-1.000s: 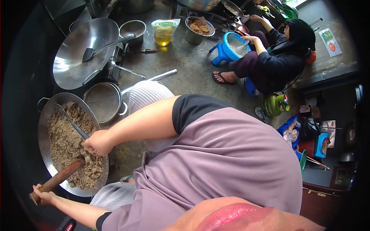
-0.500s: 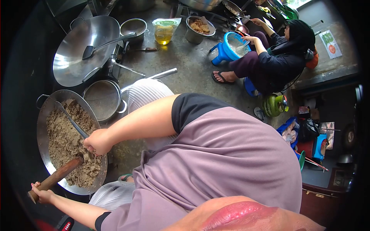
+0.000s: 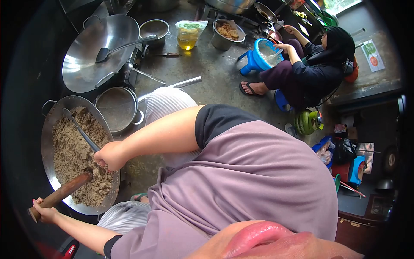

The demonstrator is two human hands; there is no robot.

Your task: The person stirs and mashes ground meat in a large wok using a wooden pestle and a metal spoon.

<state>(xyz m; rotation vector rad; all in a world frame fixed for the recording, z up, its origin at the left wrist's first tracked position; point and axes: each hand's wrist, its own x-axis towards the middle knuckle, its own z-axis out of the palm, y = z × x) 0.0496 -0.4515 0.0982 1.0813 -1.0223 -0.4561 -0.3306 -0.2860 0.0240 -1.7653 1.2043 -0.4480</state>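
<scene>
Your left hand (image 3: 45,212) wraps the wooden handle (image 3: 64,195), far end in crumbly mix (image 3: 79,151); right hand (image 3: 113,155) closed round metal tool (image 3: 82,133). Mix sits in wide pan (image 3: 47,142), near its rim; a hard sideways shove could spill it.

The single view looks steeply down from the wearer's head, its dark rim curved, the scene turned sideways so that the wearer faces frame left. The wearer's lower face (image 3: 267,239) is nearest, at bottom; the shirt (image 3: 254,172) fills the centre. A pan (image 3: 49,142) lies left, another person (image 3: 319,69) farther off, upper right.
</scene>
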